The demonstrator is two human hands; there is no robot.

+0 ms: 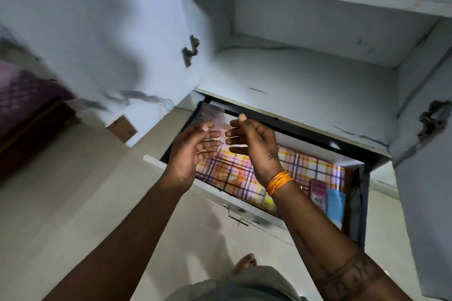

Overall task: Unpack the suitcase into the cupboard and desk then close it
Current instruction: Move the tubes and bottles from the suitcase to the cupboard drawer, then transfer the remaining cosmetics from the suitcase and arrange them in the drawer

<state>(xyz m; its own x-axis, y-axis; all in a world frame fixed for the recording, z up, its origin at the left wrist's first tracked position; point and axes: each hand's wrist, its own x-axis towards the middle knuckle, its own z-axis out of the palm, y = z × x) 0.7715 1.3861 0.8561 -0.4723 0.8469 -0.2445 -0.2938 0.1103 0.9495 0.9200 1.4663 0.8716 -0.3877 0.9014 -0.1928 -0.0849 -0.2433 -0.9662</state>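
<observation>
Two bare hands hover over the open drawer, palms facing each other, fingers loosely spread, close together but apart, holding nothing I can see. Left hand [193, 146] sits left of the right hand [254, 146], which carries a stack of orange thread bands [278, 182] at the wrist.

Near: a bare foot [245, 261] on the pale floor, and the drawer's white front panel with metal handle [241, 215].

Under the hands: the checked pink, yellow and purple folded cloth [305, 168] lies flat in the pulled-out black-framed cupboard drawer [362, 203], filling most of it. Judgement: soft, light, floppy, not fragile; take it by the folded edges or flat under both palms so the fold holds.

Right end of the drawer: a pink carton [318, 194] and a light blue flat packet [335, 208] stand upright beside the cloth. Judgement: light, stiff card, pinch by the sides. Writing on the pink carton is blurred, no brand readable.

Something dark and glossy [210, 115] lies at the drawer's far left corner, too blurred to name.

Far: the white marbled cupboard shelf [293, 76] above the drawer, a white door with metal hinge [189, 50] swung open left, another hinge [431, 117] right. Suitcase not in view.
</observation>
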